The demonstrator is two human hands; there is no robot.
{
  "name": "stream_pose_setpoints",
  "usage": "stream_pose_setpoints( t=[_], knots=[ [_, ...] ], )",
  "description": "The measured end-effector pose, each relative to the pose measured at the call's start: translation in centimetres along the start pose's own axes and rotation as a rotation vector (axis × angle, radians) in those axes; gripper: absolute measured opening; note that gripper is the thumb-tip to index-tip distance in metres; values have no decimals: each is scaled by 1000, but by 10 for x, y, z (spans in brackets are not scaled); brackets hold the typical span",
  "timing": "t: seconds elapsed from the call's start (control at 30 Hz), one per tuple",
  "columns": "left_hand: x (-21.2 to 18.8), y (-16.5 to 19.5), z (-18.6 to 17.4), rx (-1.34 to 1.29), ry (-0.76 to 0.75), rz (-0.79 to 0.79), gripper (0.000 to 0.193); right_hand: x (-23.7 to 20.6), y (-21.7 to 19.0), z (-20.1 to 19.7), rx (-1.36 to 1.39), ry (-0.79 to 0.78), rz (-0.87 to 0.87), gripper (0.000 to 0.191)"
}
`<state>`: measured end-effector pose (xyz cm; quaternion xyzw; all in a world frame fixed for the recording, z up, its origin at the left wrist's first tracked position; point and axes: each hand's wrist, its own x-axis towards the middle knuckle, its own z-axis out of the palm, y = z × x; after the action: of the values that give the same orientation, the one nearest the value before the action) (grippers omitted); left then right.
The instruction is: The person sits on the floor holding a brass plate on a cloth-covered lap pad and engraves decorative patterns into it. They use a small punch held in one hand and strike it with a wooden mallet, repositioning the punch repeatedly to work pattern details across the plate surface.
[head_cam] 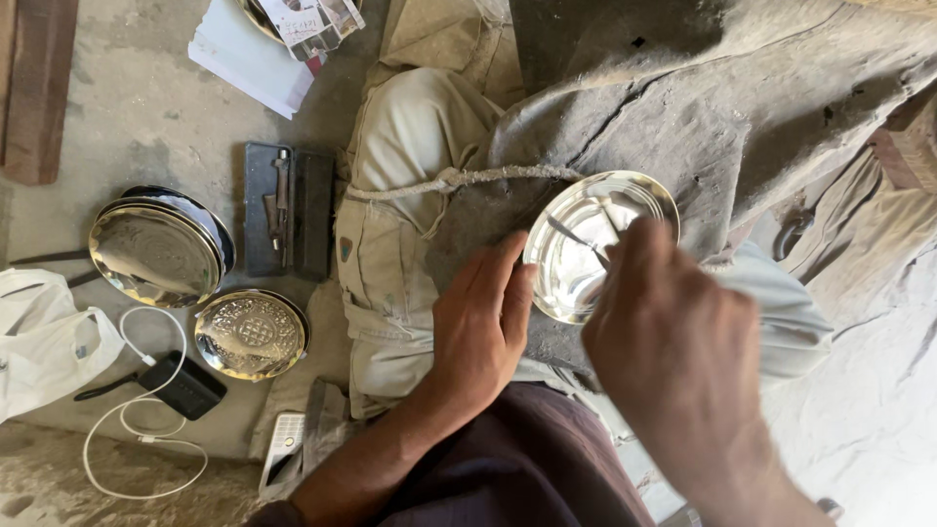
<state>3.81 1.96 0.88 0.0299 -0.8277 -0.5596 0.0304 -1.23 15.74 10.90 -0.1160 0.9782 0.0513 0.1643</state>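
Right of centre in the frame, a shiny round metal plate (pixel 586 244) rests on the grey cloth (pixel 703 127) draped over your lap. Your left hand (pixel 480 327) lies flat beside it, fingers together and fingertips touching its left rim. Your right hand (pixel 673 351), at the lower right, is closed around a thin metal tool (pixel 578 239) whose tip rests inside the plate. At the left of the frame, on the concrete floor (pixel 137 107), sit stacked metal plates (pixel 156 249), an engraved plate (pixel 249 334) and a black charger (pixel 185 385) with white cable.
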Motion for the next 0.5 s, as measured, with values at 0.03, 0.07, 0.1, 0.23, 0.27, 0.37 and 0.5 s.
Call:
stream_pose_setpoints(
  t=[0.03, 0.07, 0.1, 0.23, 0.27, 0.37, 0.5],
  knots=[
    [7, -3, 3, 48, -33, 26, 30, -2, -1, 3, -40, 18, -84, 16],
    [20, -10, 8, 96, -74, 48, 32, -7, -1, 7, -78, 28, -164, 14],
    [31, -16, 12, 141, -119, 60, 35, -15, -1, 8, -114, 28, -246, 12],
    [111, -31, 37, 6, -296, 302, 16, -32, 10, 5, -192, 248, -507, 14],
    [119, -27, 37, -51, -319, 372, 14, -33, 17, 1, -182, 225, -526, 13],
    [115, -14, 19, 22, -202, 311, 19, -27, 19, -5, -41, 213, -402, 10],
    [40, -4, -18, 4, -160, 58, 18, -18, 8, -7, 71, 125, -11, 17]
  ],
)
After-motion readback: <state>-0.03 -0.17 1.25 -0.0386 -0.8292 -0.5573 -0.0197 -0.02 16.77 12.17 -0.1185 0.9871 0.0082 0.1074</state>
